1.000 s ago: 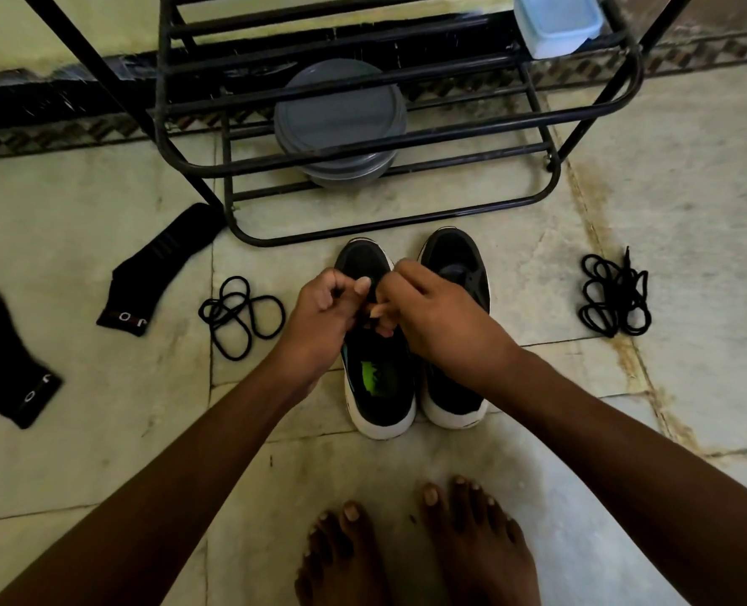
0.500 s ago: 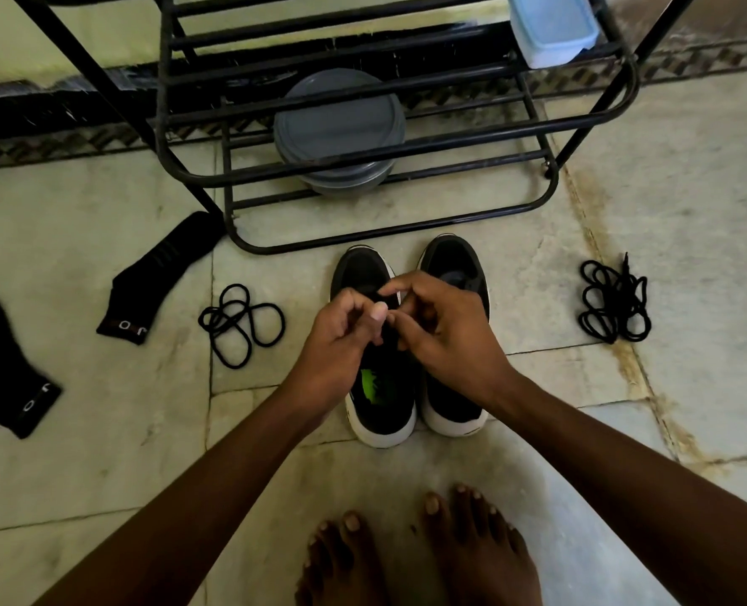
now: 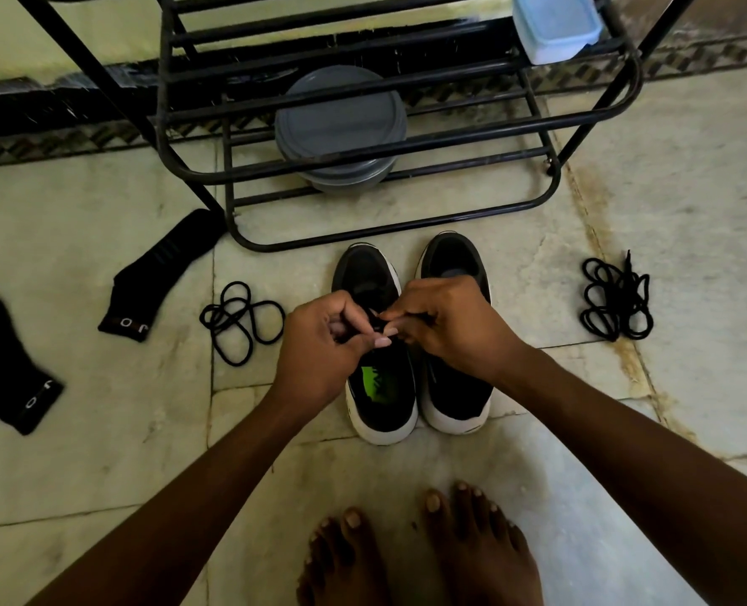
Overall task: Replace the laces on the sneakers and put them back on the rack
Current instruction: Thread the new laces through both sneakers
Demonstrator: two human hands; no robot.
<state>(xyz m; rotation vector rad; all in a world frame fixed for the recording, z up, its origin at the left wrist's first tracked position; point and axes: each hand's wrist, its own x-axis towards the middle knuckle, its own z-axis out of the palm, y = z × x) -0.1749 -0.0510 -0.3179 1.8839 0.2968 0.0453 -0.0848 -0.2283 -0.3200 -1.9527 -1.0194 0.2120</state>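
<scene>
The sneakers [image 3: 450,400] stood side by side on the tiled floor [image 3: 690,190], toes toward the shoe rack [image 3: 101,76] and just in front of its lowest rail, heels toward the person's bare feet [image 3: 481,544]. Both hands were positioned over the tongue area of the left-hand sneaker [image 3: 380,413]. The right-hand sneaker [image 3: 459,378] stood just beside it and showed no lace in its visible part. The left hand [image 3: 323,347] had its fingers curled, with thumb and forefinger pinching a black lace [image 3: 374,319]. The right hand [image 3: 450,325] was curled likewise and pinched the same lace just beside it. The eyelets were hidden under the fingers, so whether the lace end had entered one could not be told. A loose lace [image 3: 240,321] lay in open loops to the left of the pair, and a bundled lace [image 3: 616,295] lay well apart to the right. Judged from this layout, the step in hand was lacing of the left-hand sneaker, with the second sneaker and the return to the rack not yet done. The next move would call for a firm pinch near the lace tip, a straight feed through the eyelet, and equal tension on both ends before crossing to the following pair.
</scene>
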